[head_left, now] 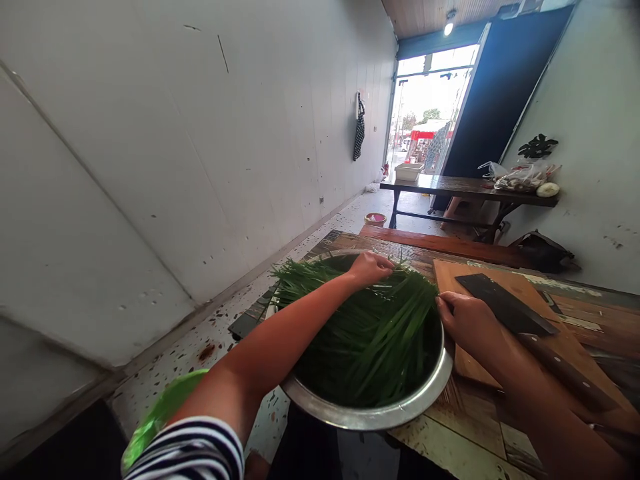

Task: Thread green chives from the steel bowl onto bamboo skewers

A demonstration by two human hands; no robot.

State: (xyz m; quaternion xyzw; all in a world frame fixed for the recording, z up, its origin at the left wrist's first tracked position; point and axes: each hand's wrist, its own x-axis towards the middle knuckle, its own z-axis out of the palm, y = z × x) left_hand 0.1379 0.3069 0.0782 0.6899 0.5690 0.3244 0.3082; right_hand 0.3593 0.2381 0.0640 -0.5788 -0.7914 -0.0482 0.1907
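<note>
A wide metal basin (370, 421) holds a heap of long, flat green leaves that look like garlic chives (370, 340). My left hand (371, 268) reaches across to the basin's far side, its fingers closed on some leaf ends. At the right rim, my right hand (463, 315) pinches the tips of other chives between thumb and fingers. To the right lies a wooden cutting board (450, 273), and a cleaver with a dark blade (505, 303) rests on it beside my right forearm.
Basin and board stand on a worn wooden table (463, 413). On the floor at lower left is a green-lined bin (165, 407). Beyond the table are a reddish bench (440, 245) and a dark table (450, 183) carrying a white tub (409, 172) and plastic bags (525, 177).
</note>
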